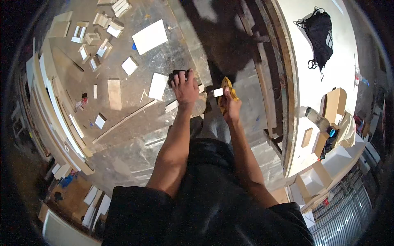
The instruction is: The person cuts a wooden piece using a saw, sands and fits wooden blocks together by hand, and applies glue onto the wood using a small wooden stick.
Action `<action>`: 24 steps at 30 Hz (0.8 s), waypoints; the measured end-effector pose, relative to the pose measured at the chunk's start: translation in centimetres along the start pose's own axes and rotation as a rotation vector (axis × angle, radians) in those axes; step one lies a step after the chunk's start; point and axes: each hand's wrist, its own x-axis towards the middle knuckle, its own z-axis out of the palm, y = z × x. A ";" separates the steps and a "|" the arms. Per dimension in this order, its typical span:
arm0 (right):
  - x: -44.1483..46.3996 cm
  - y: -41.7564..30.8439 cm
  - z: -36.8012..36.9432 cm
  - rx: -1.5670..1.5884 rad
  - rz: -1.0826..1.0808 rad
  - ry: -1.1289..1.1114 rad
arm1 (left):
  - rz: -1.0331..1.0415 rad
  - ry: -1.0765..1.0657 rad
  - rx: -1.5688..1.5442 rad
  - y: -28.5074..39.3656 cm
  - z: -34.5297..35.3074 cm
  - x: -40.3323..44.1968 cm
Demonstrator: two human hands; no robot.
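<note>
My left hand (pixel 184 87) is closed over a black object (pixel 174 76), mostly hidden beneath its bent fingers, whose kind I cannot make out. In my right hand (pixel 232 107) is a yellow tool (pixel 226 84) held upright, its exact kind unclear. A small white rectangular piece (pixel 218 92) shows against the tool's left side; whether it is held too I cannot tell. Just below my left hand lies a short light wood strip (pixel 171 106). A white board (pixel 158 86) rests to the left of that hand.
Several small wooden frames (pixel 92 39) are scattered at the upper left, near a larger white panel (pixel 150 37). Long boards (pixel 61 123) lean along the left. On the right, a white-topped table (pixel 305 82) bears a black cloth item (pixel 320 37), a bottle (pixel 318 119) and a cardboard box (pixel 333 102).
</note>
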 end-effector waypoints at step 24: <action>-12.2 -4.2 -4.3 -0.599 -0.341 -0.126 | -0.088 -0.470 -1.149 -0.5 -13.0 -7.3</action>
